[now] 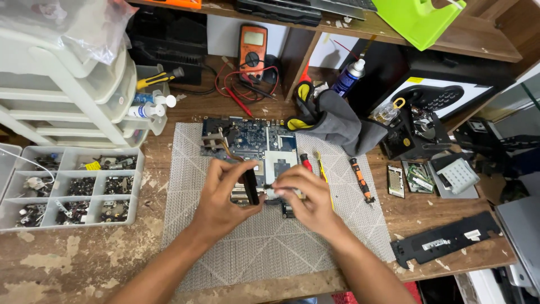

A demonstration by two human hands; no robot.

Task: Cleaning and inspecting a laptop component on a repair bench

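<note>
Your single head-worn camera looked steeply down from above the near edge of the workbench (73, 253), facing the far shelf (472, 39). It sat close, your forearms entering from the near side, the grey mat (270, 247) centred.

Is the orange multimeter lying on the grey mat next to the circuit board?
No, the orange multimeter stands at the back of the bench among red and black leads, well behind the grey mat that carries the circuit board.
</note>
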